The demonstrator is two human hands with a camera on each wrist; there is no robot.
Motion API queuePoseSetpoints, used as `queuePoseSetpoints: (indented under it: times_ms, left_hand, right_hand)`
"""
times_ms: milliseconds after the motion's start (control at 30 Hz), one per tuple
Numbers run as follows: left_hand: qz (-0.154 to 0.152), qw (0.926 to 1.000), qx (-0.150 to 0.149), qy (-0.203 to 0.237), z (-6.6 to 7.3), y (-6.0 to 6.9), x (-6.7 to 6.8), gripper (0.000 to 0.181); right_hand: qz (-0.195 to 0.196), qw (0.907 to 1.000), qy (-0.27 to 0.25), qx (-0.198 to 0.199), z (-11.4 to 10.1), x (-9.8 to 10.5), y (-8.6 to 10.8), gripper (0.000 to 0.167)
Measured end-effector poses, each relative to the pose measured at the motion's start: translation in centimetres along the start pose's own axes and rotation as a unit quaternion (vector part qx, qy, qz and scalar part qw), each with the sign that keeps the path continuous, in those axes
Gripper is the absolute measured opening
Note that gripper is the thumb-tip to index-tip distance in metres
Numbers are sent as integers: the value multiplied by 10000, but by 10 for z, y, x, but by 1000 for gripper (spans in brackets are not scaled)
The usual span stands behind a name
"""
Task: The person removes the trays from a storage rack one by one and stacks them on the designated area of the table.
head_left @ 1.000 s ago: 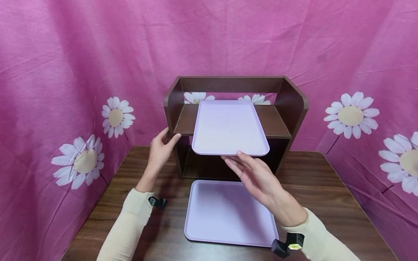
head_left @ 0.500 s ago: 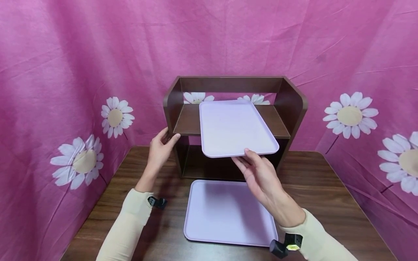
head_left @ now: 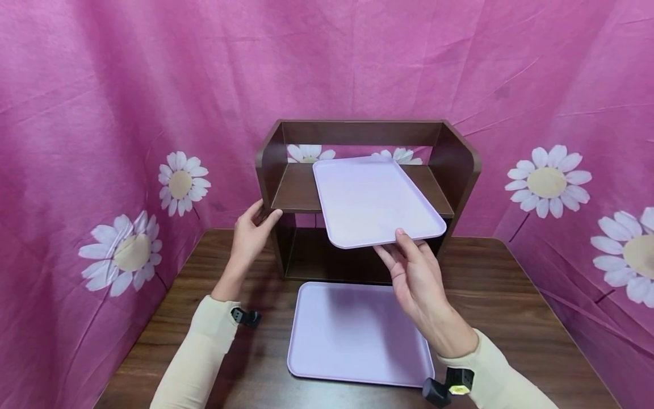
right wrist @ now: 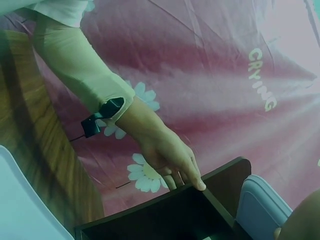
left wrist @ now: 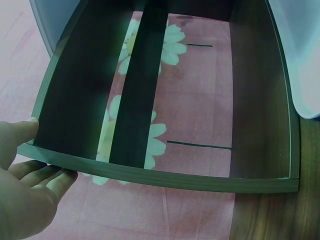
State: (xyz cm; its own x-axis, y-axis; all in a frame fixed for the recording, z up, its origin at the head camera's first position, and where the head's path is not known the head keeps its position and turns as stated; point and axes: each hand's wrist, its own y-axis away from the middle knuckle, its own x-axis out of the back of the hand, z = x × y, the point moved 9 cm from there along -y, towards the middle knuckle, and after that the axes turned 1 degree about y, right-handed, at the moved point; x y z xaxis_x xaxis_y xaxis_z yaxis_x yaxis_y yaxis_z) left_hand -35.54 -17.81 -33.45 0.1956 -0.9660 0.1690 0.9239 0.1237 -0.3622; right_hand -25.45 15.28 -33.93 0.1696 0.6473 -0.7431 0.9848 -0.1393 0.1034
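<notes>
A light purple tray (head_left: 378,199) is over the middle board of a dark brown shelf unit (head_left: 352,132), turned askew, its front edge sticking out. My right hand (head_left: 421,278) pinches that front edge, thumb on top and fingers underneath. On the left side of the unit, my left hand (head_left: 249,236) grips the side panel where the middle board meets it; the left wrist view shows the thumb on one face of the panel edge and the fingers (left wrist: 42,175) on the other. A second purple tray (head_left: 360,335) lies flat on the table before the unit.
The unit stands at the back of the brown wooden table (head_left: 490,295), with an open lower compartment (head_left: 332,255) under the middle board. A pink curtain (head_left: 357,62) with white flowers hangs behind and on both sides.
The front end of the raised tray has swung right with my right hand, so the tray now sits at an angle. My left hand and the lower tray have stayed in place.
</notes>
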Motion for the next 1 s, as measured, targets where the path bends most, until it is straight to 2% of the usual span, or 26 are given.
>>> queuePoseSetpoints:
  times_ms: [1000]
  left_hand:
    - [0, 10000, 40, -22, -3, 0, 1, 53]
  right_hand:
    - [-76, 9993, -160, 317, -13, 9, -3, 14]
